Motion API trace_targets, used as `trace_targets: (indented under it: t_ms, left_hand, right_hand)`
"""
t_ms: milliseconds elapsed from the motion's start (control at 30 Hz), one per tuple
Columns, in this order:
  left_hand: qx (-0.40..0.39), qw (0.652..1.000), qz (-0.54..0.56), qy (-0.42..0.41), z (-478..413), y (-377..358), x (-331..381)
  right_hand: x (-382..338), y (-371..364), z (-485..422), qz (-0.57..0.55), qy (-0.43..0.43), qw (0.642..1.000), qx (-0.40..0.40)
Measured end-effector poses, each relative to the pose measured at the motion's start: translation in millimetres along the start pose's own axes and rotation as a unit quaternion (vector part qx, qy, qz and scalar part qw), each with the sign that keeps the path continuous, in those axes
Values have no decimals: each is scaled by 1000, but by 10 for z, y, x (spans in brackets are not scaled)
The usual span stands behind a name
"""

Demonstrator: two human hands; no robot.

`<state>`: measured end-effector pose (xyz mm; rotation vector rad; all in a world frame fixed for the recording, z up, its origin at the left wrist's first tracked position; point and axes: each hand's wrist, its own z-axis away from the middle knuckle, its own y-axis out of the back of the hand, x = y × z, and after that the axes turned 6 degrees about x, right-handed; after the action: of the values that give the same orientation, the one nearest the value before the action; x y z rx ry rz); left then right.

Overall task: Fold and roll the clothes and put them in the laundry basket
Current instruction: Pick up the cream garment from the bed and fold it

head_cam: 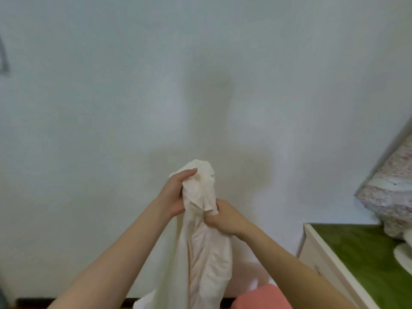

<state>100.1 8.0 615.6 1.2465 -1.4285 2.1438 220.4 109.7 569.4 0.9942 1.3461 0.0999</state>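
Observation:
A cream-white garment [206, 248] hangs in the air in front of me, bunched at the top and draping down past the bottom edge. My left hand [176, 192] grips the bunched upper part, thumb over the cloth. Just below and to the right, my right hand [225, 219] pinches a fold of the same garment. No laundry basket is in view.
A plain white wall [133, 97] fills most of the view. At the right stands a white cabinet with a green top [361, 248], with a floral wrapped bundle [390, 192] on it. A pink cloth [263, 296] and some white cloth [145, 302] lie low near the bottom edge.

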Motion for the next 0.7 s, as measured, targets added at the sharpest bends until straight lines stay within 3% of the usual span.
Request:
trace_targets:
  t_ms: [67,200,333,400,433,500,533,567,600,667,700]
  left_hand:
    - [22,992,-115,-40,16,37,116]
    - [175,942,-237,-159,-58,350,338]
    - [259,887,-325,-199,-28,740,469]
    - [245,855,-436,-140,38,870,511]
    - [220,816,-530,-76,79,904,536]
    - [157,677,-718,31,158,845,587]
    - [138,624,-769,20,162,771,608]
    - [134,608,-781,-35,133,688,621]
    - [136,647,-742,-109,121,578,614]
    - [83,814,-540,-197,121,353,571]
    - [36,872,-447,-195,127,265,530]
  right_hand:
    - [101,104,-73,66,-9,997,33]
    - [200,398,-306,204,-19,975,90]
    - [49,596,-456,110,-15,985,132]
    - [-147,622,-462,10,7,987,159]
    - [-262,620,-467,-38,20,986,160]
    - [-523,600,-479,-115,53,981,145]
    - [-653,582,-486,-128,71,980,134]
    - [-757,551,-512,-118,90,981,126]
    - [-864,504,-533,-94,109,982,121]
    - [-1031,396,-562,-59,130,983,118]
    - [-1093,345,-571,-62,128,982,120]
